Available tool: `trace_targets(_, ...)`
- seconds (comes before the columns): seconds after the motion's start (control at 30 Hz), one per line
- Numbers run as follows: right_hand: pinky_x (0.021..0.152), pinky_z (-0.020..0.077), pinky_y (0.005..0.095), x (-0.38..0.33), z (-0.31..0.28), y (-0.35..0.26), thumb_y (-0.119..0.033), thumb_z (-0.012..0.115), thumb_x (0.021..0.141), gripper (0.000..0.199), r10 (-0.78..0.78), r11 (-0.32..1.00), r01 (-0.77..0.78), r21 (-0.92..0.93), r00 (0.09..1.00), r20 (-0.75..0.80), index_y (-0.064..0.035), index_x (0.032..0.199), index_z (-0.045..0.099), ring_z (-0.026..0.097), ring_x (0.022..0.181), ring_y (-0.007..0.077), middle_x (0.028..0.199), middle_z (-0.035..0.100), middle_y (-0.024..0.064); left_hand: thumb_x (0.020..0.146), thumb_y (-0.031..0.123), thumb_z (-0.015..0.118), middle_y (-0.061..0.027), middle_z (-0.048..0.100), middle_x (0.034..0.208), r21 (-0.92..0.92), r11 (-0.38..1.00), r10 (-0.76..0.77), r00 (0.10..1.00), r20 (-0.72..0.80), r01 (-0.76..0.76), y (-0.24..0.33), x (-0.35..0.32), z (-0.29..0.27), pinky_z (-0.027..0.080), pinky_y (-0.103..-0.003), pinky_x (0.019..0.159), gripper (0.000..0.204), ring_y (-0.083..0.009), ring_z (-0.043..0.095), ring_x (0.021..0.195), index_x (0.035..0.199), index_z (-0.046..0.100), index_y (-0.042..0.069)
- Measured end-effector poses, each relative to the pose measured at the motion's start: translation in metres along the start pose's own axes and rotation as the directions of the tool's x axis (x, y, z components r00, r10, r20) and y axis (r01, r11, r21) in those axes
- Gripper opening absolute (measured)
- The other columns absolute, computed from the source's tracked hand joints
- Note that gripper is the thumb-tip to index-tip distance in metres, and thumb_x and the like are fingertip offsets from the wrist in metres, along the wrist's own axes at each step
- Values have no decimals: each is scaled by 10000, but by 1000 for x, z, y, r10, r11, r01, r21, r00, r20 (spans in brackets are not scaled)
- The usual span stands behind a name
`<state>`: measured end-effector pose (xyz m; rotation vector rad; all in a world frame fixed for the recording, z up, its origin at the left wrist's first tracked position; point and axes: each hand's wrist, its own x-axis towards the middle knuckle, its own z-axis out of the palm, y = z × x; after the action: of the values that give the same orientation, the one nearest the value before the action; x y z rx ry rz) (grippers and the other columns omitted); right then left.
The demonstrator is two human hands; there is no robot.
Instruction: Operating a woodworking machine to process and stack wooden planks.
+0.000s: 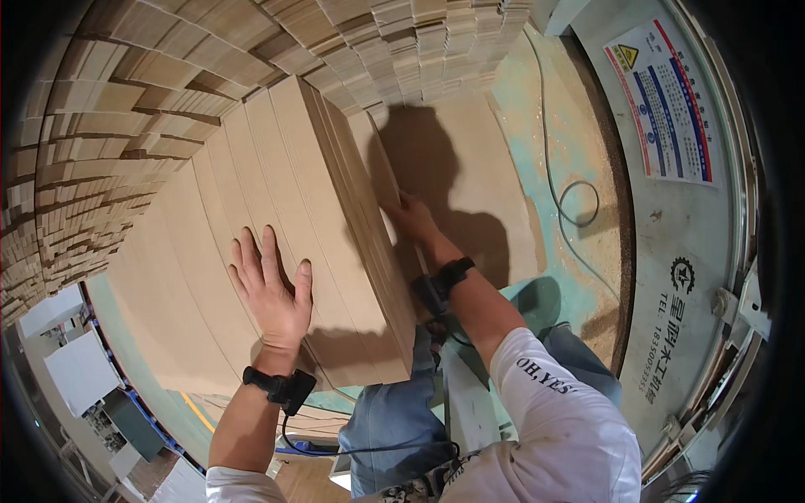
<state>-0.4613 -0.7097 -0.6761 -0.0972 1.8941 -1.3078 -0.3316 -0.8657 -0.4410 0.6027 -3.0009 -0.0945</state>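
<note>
Tan board block (251,184) sits mid-scene, L of a tan sheet (482,126). L hand (275,306) is flat on top, fingers spread, nothing gripped; R hand (415,222) is at the slim board (377,159), can't tell if clenched. Imo mostly lined up, slim board prob. left.

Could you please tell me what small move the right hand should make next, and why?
I would probably ease the thin board toward the row of brown boards with the right hand, since that hand is at its edge, alongside the row. The left hand lies flat on top of the row, so it could steady it.
</note>
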Motion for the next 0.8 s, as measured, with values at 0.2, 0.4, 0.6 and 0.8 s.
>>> trace_targets(0.2, 923, 287, 634, -7, 21, 6, -435, 480, 846, 506, -49, 882, -95, -462, 956, -289, -105, 1230, 480, 335, 1236, 343, 1306, 401, 171, 867, 324, 469, -168, 266, 1394, -14, 999, 30, 999, -12, -30, 7, -1, 0, 131, -504, 1044, 541, -356, 202, 1299, 1342, 335, 101)
trace_targets(0.4, 939, 107, 716, -29, -21, -9, -605, 382, 824, 673, 188, 890, -247, -383, 964, -185, -136, 1306, 376, 123, 1311, 381, 1390, 266, 147, 856, 327, 494, -176, 263, 1398, -42, 998, 52, 999, -15, -53, 13, -4, 17, 138, -504, 1042, 560, -339, 215, 1299, 1339, 339, 90)
trace_targets(0.6, 1032, 192, 536, -169, -100, -46, -560, 475, 793, 681, -136, 895, -23, -446, 937, -320, -73, 1267, 428, 244, 1272, 386, 1332, 371, 173, 881, 359, 477, -176, 328, 1366, 41, 996, 85, 992, -98, -82, -9, -7, 10, 206, -466, 1023, 573, -320, 267, 1276, 1350, 317, 72)
trace_targets(0.8, 911, 398, 308, -435, -242, -33, -342, 561, 858, 511, -137, 947, 256, 192, 866, -482, -17, 1237, 452, 496, 1072, 177, 1180, 537, 101, 867, 551, 368, -125, 231, 1422, 288, 953, 124, 987, -99, -91, -33, -1, 52, 275, -514, 996, 682, -348, 291, 1259, 1392, 112, 199)
